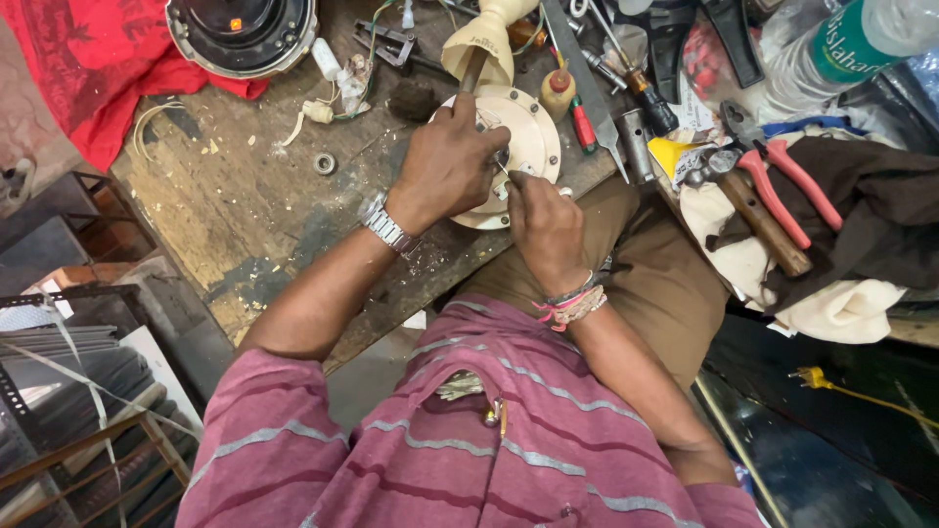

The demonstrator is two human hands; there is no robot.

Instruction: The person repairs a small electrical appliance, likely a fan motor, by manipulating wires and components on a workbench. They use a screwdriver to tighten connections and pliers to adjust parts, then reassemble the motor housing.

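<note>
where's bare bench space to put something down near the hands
The free patch is the worn wooden benchtop left of the left hand, holding only a small bearing. Right of the cream round housing, pliers and a hammer crowd it.

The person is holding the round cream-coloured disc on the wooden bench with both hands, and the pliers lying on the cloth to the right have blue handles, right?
Not quite. The head view shows the pliers on the cloth have red handles, not blue. The rest holds: the left hand and right hand are both on the round cream-coloured disc on the wooden bench.
</note>
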